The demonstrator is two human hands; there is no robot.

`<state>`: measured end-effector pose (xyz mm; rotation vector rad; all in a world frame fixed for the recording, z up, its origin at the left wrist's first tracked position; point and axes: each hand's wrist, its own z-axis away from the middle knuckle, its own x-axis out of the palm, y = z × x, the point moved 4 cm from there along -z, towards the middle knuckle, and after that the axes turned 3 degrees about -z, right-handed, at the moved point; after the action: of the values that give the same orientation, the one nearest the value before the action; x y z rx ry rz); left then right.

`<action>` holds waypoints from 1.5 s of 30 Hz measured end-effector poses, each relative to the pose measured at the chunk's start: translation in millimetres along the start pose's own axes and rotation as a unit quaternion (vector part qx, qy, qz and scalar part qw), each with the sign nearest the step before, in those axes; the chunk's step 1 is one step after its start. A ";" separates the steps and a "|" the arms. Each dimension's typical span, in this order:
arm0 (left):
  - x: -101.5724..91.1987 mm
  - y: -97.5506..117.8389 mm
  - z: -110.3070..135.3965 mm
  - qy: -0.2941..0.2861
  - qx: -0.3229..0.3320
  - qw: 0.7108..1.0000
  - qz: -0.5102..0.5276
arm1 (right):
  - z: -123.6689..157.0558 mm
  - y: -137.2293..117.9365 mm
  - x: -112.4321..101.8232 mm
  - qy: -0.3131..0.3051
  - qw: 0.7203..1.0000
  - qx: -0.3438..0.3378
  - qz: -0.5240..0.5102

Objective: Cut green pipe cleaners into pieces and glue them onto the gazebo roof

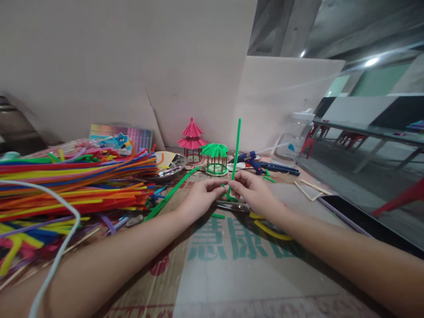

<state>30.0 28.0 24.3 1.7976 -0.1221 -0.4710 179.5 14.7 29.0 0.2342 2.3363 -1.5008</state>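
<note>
This looks like a craft workshop: bundled pipe cleaners (76,170) and markers (141,138) at nine o'clock, a glue gun (247,157) at three, a long table (374,131) and red stools (353,140) beyond.

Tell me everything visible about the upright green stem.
The green stem is thin, straight, apparently a pipe cleaner. Right of the green pavilion in view, it stands nearly upright, its free top tipped slightly right. The right hand pinches its lower part; whether the left hand touches it is unclear.
</note>
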 end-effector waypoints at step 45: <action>-1.2 10.2 5.0 0.054 0.059 0.992 -0.102 | 8.5 11.0 6.8 -0.016 0.983 0.054 -0.176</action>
<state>28.7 21.0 33.3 1.9585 0.1122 -0.5180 178.5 11.4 14.0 -0.1862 2.3615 -1.7795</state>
